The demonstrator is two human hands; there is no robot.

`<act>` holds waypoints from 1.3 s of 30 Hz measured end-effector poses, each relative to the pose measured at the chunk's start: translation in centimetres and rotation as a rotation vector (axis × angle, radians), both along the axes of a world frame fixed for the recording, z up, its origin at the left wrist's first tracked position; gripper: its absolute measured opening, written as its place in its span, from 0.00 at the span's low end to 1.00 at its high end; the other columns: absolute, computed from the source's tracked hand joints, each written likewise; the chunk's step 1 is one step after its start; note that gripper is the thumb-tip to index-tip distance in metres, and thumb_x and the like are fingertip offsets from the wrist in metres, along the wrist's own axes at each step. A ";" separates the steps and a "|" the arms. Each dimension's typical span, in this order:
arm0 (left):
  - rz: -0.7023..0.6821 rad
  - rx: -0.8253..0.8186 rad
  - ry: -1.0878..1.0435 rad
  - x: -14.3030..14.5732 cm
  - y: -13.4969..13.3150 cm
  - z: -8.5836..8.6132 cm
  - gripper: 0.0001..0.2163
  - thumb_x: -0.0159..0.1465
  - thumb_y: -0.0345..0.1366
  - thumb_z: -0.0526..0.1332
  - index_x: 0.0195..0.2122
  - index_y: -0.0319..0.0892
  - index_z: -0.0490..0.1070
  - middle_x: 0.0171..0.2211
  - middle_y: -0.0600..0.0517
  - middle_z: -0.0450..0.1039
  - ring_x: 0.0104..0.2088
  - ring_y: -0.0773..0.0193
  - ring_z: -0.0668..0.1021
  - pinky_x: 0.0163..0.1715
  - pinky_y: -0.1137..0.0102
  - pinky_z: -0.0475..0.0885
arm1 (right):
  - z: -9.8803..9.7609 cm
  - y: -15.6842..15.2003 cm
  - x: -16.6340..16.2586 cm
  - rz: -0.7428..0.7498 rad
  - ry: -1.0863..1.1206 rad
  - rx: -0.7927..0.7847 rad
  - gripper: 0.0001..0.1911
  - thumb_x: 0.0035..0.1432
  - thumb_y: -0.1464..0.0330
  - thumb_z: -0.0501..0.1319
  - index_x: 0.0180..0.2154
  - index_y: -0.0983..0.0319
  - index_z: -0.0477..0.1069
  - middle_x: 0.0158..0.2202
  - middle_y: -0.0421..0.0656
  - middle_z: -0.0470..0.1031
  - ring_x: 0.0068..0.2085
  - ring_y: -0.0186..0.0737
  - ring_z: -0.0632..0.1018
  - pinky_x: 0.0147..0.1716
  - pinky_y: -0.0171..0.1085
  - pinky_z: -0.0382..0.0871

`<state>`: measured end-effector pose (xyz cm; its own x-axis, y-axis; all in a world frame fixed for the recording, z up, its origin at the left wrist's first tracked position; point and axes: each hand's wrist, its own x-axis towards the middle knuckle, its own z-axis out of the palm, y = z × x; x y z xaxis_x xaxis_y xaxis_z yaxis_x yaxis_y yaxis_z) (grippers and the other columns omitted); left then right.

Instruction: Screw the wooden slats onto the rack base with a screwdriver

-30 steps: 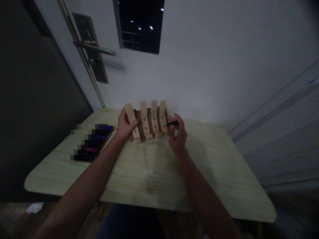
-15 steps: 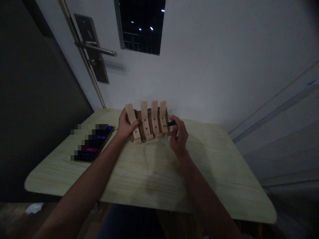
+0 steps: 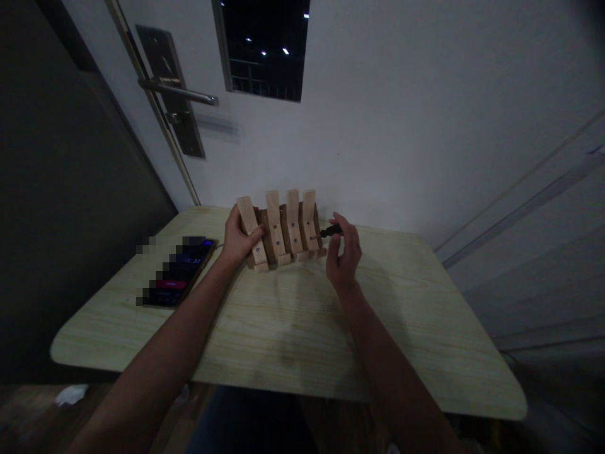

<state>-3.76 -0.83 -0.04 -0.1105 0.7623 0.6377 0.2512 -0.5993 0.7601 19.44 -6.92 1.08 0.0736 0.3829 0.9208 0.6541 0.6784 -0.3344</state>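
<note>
In mid-frame, the left hand is wrapped round the left end of a wooden rack, thumb over the first of four pale, smooth, bent bars on a browner backing. The right hand, fingers curled narrow, holds a black-handled screwdriver, its thin metal shaft reaching the rightmost bar. Below spreads a wood-grained tabletop with rounded corners.
</note>
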 end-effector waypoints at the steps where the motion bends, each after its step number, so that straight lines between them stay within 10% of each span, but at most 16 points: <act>1: 0.005 0.003 0.002 0.0 0.1 -0.1 0.18 0.47 0.34 0.67 0.40 0.44 0.67 0.34 0.52 0.69 0.36 0.62 0.73 0.39 0.65 0.71 | -0.1 0.1 0.0 -0.004 0.003 -0.016 0.20 0.65 0.70 0.46 0.57 0.58 0.60 0.45 0.47 0.73 0.46 0.39 0.75 0.45 0.43 0.70; 39: 0.005 0.021 0.014 0.0 0.2 -0.2 0.18 0.47 0.32 0.66 0.40 0.45 0.68 0.36 0.52 0.69 0.36 0.61 0.73 0.40 0.62 0.71 | -0.6 0.5 0.1 -0.063 0.025 0.016 0.19 0.62 0.69 0.54 0.55 0.57 0.61 0.45 0.45 0.73 0.38 0.34 0.76 0.34 0.35 0.74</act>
<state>-3.80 -0.66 -0.23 -0.1058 0.7481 0.6551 0.2647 -0.6138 0.7438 19.59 -6.41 0.53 0.1196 0.3617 0.9246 0.6873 0.6418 -0.3400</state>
